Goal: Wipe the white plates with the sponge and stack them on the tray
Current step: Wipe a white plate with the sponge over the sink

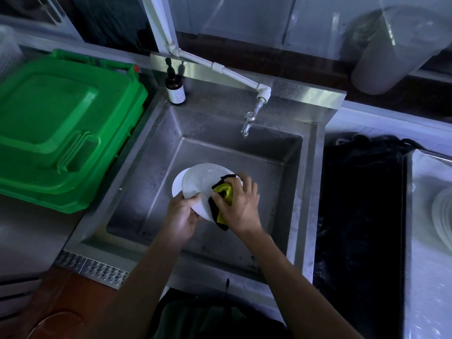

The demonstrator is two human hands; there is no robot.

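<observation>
Over the steel sink [310, 192] my left hand [182, 214] grips the near rim of a white plate [203, 182], held tilted. My right hand [238, 206] grips a yellow and black sponge [223, 192] and presses it onto the plate's right side. A second white plate [176, 185] shows behind the first on its left; whether it lies in the basin or is held with the first I cannot tell. At the far right edge a stack of white plates [442, 214] lies on a grey tray [420, 265].
A green plastic crate [61, 128] fills the counter left of the sink. A dark pump bottle [175, 88] stands at the sink's back left corner. The tap [248, 123] hangs over the basin. A black mat [362, 216] lies between sink and tray.
</observation>
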